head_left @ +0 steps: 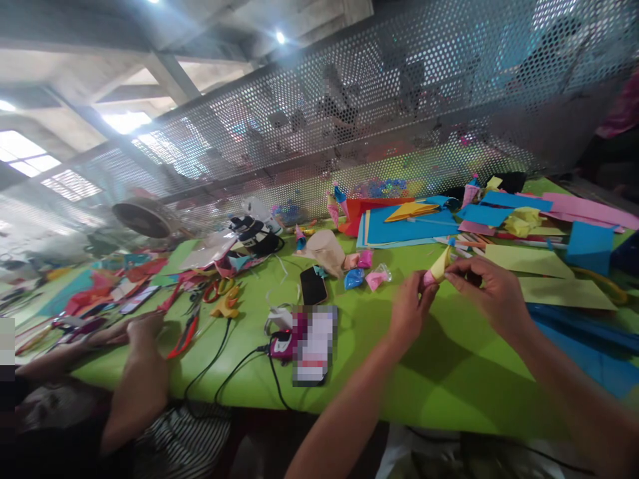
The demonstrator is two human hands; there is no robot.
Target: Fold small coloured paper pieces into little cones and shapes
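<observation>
Pinching small yellow paper cone between left hand and right hand, both grips clenched on it; likely handling light, flimsy, crushable; gripping best near folded edges, above table.

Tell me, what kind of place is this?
It looks like a paper-craft workshop, probably shared. Coloured paper sheets lie stacked on a green table, scissors lie nearby, and the left hand and right hand hold a small paper cone. Another person's hand rests at the left.
</observation>
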